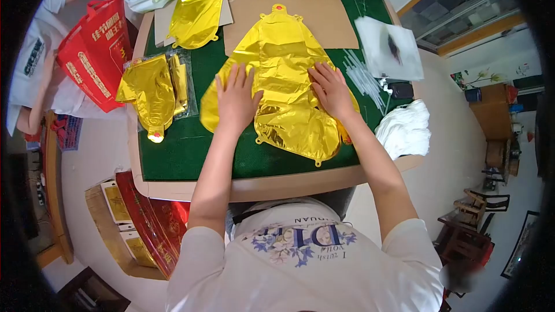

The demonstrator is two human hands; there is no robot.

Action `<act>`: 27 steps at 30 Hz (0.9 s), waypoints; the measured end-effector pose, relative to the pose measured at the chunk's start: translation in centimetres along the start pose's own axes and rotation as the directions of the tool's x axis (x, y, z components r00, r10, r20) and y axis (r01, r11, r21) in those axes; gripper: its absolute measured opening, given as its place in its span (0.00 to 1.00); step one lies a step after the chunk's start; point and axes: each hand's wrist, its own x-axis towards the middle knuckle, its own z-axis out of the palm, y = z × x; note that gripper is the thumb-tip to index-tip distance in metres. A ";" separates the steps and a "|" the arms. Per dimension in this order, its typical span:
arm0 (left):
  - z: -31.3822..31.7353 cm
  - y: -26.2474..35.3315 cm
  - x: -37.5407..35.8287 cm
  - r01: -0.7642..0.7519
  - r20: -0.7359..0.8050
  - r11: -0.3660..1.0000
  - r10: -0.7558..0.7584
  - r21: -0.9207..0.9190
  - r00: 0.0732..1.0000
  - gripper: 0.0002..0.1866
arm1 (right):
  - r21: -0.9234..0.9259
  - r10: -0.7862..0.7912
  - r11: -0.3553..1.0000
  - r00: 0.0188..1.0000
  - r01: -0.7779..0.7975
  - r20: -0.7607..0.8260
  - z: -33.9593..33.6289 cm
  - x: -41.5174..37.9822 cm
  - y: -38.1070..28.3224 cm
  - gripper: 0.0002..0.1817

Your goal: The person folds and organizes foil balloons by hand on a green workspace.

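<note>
A large gold foil balloon [283, 75], deflated and creased, lies spread in front of me, partly on the green table top and partly on a cardboard sheet. Small loops stick out along its edge, and a red dot marks its far tip. My left hand [237, 95] rests flat on its left part with the fingers stretched out. On the right part lies my right hand [332, 88], its fingers extended and pressed to the foil. To the left sits a folded gold foil balloon [147, 95] beside a clear packet [182, 81].
White straws [365, 78], a plastic bag stack [390, 49] and a white cloth bundle [404, 130] lie on the right. More gold foil [199, 14] covers the far side. Another person stands at the left by a red bag [95, 55]. An open carton [124, 225] is on the floor.
</note>
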 end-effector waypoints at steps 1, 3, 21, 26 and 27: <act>-0.2 -0.4 -0.4 0.052 0.063 0.998 -0.053 0.025 0.997 0.31 | -0.004 -0.008 1.000 1.000 0.008 -0.008 0.0 0.1 0.0 0.21; -0.2 -1.1 -0.9 0.108 0.007 0.993 -0.108 0.042 0.994 0.31 | 0.004 -0.003 1.000 1.000 0.003 -0.011 -0.1 0.1 -0.2 0.21; 3.0 2.8 0.9 -0.192 -0.058 0.968 0.185 -0.161 0.981 0.30 | 0.097 0.033 0.995 0.985 -0.017 -0.170 -1.5 -3.3 1.4 0.21; 3.1 2.6 1.1 -0.210 -0.059 0.971 0.204 -0.116 0.977 0.29 | 0.070 0.098 0.994 0.982 -0.088 -0.159 -0.8 -3.9 2.0 0.25; 3.1 2.5 1.1 -0.212 -0.053 0.970 0.207 -0.116 0.977 0.29 | 0.073 0.104 0.993 0.982 -0.094 -0.157 -0.8 -3.9 2.0 0.25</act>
